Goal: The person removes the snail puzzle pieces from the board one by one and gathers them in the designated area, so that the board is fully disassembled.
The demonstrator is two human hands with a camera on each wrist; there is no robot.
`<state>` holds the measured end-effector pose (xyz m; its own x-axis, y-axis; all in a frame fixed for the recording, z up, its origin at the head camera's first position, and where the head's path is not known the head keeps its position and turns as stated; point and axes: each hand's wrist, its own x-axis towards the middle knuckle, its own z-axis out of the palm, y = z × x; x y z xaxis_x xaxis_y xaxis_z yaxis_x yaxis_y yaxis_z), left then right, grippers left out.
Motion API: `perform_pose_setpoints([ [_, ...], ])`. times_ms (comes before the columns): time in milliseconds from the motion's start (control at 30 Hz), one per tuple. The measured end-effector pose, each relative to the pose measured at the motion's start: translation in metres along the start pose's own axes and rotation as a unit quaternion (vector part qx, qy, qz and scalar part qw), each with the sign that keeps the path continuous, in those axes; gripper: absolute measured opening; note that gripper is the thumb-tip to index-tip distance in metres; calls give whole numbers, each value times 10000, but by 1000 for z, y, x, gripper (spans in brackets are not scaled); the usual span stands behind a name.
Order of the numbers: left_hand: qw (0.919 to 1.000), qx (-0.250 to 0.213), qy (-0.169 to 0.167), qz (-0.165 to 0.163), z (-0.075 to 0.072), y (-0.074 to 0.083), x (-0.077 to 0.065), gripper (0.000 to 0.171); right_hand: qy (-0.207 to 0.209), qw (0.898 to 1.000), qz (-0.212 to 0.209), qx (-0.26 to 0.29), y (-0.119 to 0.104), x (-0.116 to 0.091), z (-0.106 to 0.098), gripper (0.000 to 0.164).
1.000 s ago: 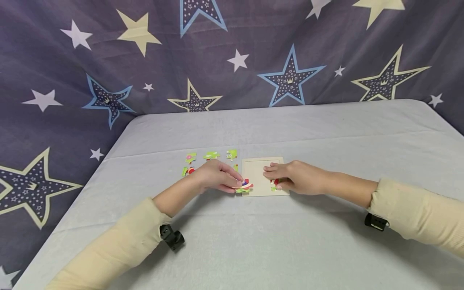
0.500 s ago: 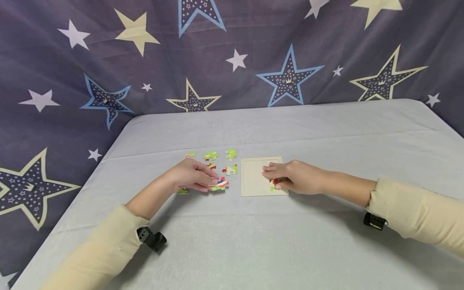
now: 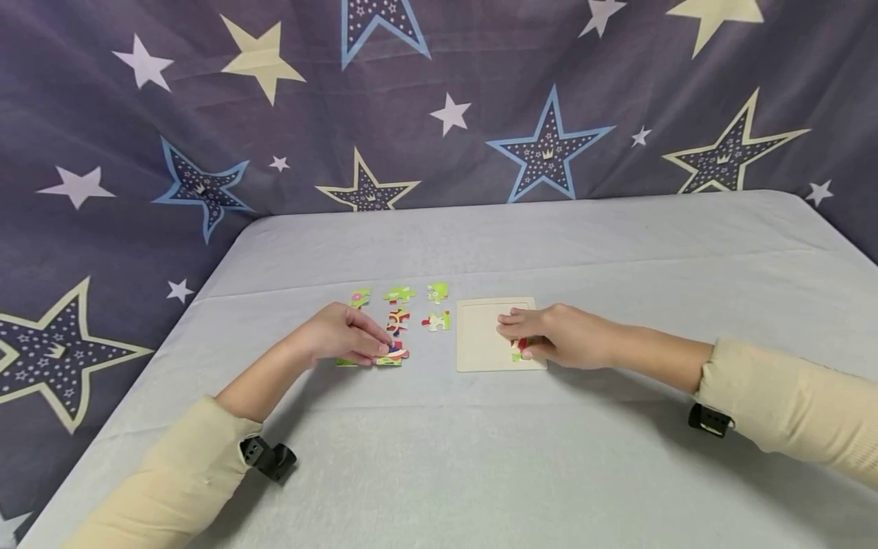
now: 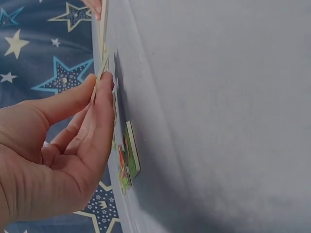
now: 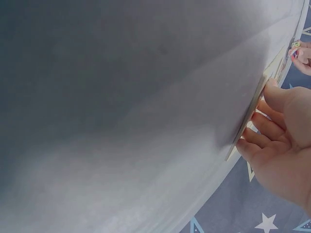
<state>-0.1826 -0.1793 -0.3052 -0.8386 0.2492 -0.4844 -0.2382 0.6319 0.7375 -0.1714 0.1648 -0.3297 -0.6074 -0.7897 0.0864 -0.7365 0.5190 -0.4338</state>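
My left hand (image 3: 343, 335) pinches a jigsaw puzzle piece (image 3: 394, 354) with a green edge and pink, white and blue print. In the left wrist view the piece (image 4: 101, 75) is seen edge-on between thumb and fingers, above the table. My right hand (image 3: 572, 339) rests on the right side of a pale wooden puzzle tray (image 3: 475, 339), its fingers touching the board. A red and green puzzle piece (image 3: 517, 354) lies in the tray's lower right corner, partly covered by that hand. In the right wrist view my right fingertips (image 5: 241, 144) rest along the tray's edge.
Several loose pieces lie left of the tray, among them a green piece (image 3: 399, 294), a corner piece (image 3: 437, 292), a red and yellow piece (image 3: 398, 320) and a pale one (image 3: 437, 321). Others lie partly behind my left hand. A star-patterned curtain (image 3: 453, 168) hangs behind the table.
My left hand has moved left from the tray's edge to the loose pieces, carrying the pinched puzzle piece with it. The right hand has stayed in place on the tray.
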Motion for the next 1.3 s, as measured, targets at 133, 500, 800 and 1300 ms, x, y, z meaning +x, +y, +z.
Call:
perform_pose_setpoints([
  [133,9999,85,5,66,2,0,0,27,6,10000,-24,-18,1,0,1,46],
  [500,9997,-198,4,142,3,1,0,31,58,10000,-31,-57,4,0,2,46],
  [800,9986,352,210,320,8,1,-3,28,25,10000,-24,-50,3,0,2,46],
  [1300,9696,2215,706,763,-2,31,-16,21,-107,9999,118,7,2,1,1,48],
])
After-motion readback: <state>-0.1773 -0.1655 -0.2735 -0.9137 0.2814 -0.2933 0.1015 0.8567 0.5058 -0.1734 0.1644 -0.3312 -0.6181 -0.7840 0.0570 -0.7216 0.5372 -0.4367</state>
